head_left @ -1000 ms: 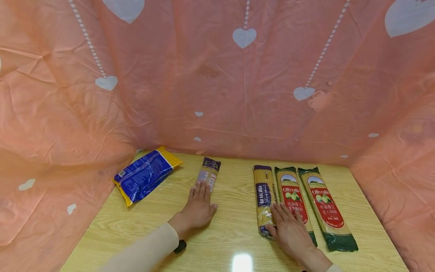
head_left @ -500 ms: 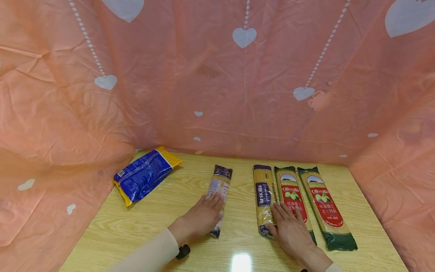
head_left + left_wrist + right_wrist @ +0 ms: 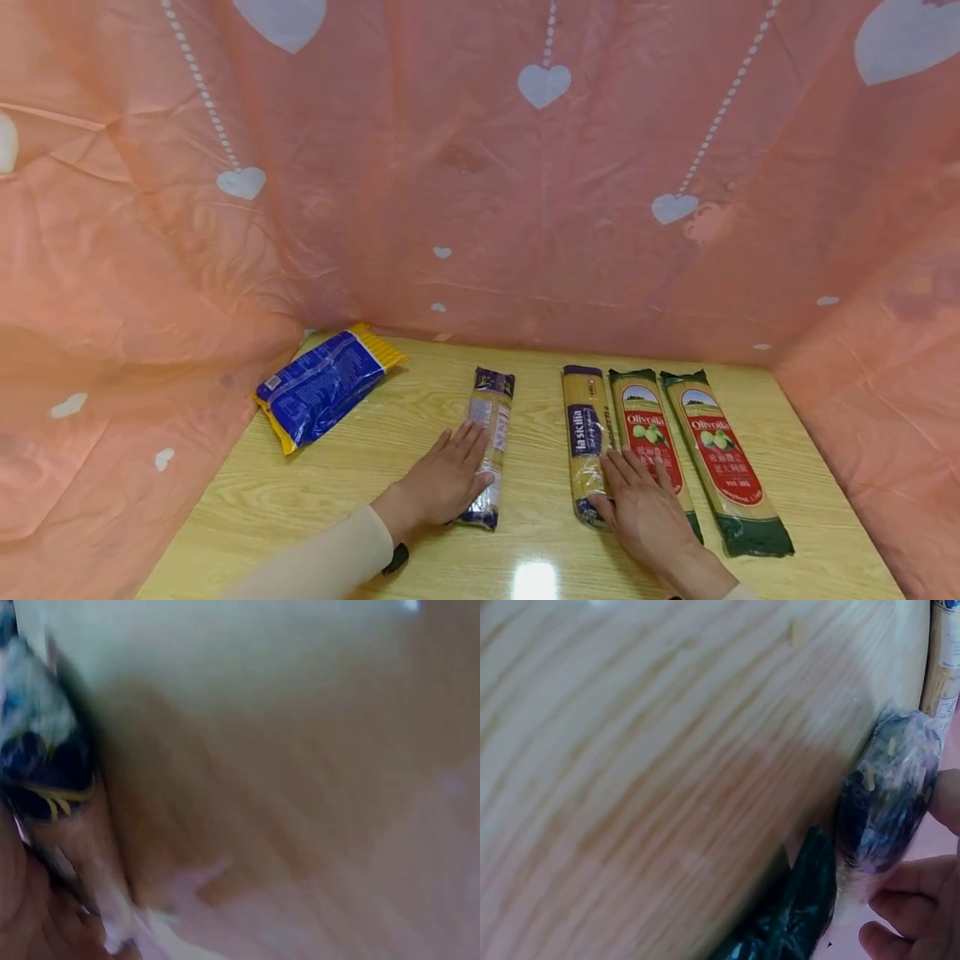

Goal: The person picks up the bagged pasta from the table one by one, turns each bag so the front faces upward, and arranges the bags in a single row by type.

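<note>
In the head view my left hand (image 3: 447, 475) lies with extended fingers on a slim, purple-ended pasta pack (image 3: 492, 442), its thumb across the lower part. That pack's dark end shows blurred in the left wrist view. My right hand (image 3: 647, 510) rests over the lower parts of the purple-banded "la sicilia" spaghetti pack (image 3: 582, 429) and the adjacent green-ended Olivoila spaghetti pack (image 3: 641, 412). The right thumb touches the la sicilia pack's lower end, and the fingers reach over the neighbouring packs' edges. Part of the Olivoila pack is hidden under this hand.
A second Olivoila spaghetti pack (image 3: 727, 467) lies slightly slanted at the right. At the back left, a blue and yellow bag (image 3: 326, 390) lies at an angle. The wooden table (image 3: 337, 483) meets a pink heart-patterned curtain (image 3: 495, 208) behind and at both sides.
My left hand and the slim purple-ended pack have moved right and towards me, and the pack stands straighter. The left hand has shifted slightly on it. My right hand stays on its packs.
</note>
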`<action>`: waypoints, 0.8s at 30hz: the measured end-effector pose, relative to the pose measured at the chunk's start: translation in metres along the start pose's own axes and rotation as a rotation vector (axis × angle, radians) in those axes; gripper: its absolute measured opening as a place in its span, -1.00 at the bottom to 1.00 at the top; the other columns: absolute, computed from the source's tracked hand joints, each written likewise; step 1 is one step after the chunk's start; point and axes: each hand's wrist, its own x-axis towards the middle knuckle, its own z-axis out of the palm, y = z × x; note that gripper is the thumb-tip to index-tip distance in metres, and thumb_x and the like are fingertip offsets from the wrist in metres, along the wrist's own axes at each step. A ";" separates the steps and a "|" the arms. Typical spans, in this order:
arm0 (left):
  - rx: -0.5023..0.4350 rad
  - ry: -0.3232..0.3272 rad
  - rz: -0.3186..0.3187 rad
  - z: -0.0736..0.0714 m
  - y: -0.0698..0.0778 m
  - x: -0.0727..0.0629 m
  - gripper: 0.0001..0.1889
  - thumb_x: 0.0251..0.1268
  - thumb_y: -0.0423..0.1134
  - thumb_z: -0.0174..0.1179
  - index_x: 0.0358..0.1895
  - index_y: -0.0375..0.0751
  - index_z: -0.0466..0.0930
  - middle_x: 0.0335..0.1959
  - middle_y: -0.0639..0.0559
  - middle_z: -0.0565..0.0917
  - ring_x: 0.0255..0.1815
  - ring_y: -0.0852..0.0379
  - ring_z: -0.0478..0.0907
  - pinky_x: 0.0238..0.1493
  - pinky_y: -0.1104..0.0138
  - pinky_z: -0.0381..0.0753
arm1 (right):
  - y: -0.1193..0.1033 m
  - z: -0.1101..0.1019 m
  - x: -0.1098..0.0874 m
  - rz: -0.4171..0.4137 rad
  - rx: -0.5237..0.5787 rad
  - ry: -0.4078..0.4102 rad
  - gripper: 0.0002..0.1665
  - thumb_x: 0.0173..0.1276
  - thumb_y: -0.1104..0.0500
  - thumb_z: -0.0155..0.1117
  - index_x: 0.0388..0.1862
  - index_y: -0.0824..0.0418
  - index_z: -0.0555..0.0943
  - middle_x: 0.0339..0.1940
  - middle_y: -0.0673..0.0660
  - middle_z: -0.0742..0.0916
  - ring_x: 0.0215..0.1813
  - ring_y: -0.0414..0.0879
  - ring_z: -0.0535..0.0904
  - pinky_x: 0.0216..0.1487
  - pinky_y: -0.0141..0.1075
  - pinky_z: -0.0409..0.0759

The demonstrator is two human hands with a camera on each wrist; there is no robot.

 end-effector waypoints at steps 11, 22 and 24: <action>0.027 -0.038 -0.046 -0.004 0.046 -0.009 -0.29 0.77 0.16 -0.27 0.70 -0.26 0.09 0.72 -0.19 0.12 0.74 -0.12 0.06 0.62 -0.10 0.22 | -0.002 0.001 -0.001 -0.010 -0.027 -0.005 -0.31 0.61 -0.09 0.22 0.48 0.35 0.51 0.54 0.33 0.53 0.59 0.33 0.37 0.50 0.44 0.19; 0.135 0.132 0.070 -0.025 0.016 0.022 -0.67 0.71 -0.02 0.03 0.26 0.01 0.68 0.22 0.06 0.72 0.30 0.01 0.61 0.32 0.00 0.59 | -0.045 0.019 -0.006 -0.191 -0.116 0.473 -0.65 0.46 0.02 0.30 -0.07 0.29 0.76 -0.09 0.20 0.81 0.04 0.16 0.71 0.16 0.20 0.62; 0.140 0.169 0.068 -0.028 0.009 0.033 -0.71 0.70 -0.03 0.04 0.17 0.04 0.71 0.15 0.07 0.73 0.25 0.00 0.62 0.30 -0.01 0.60 | -0.060 0.024 -0.006 -0.248 -0.100 0.539 -0.61 0.58 -0.03 0.14 -0.18 0.24 0.73 -0.21 0.15 0.77 -0.11 0.11 0.67 0.02 0.09 0.65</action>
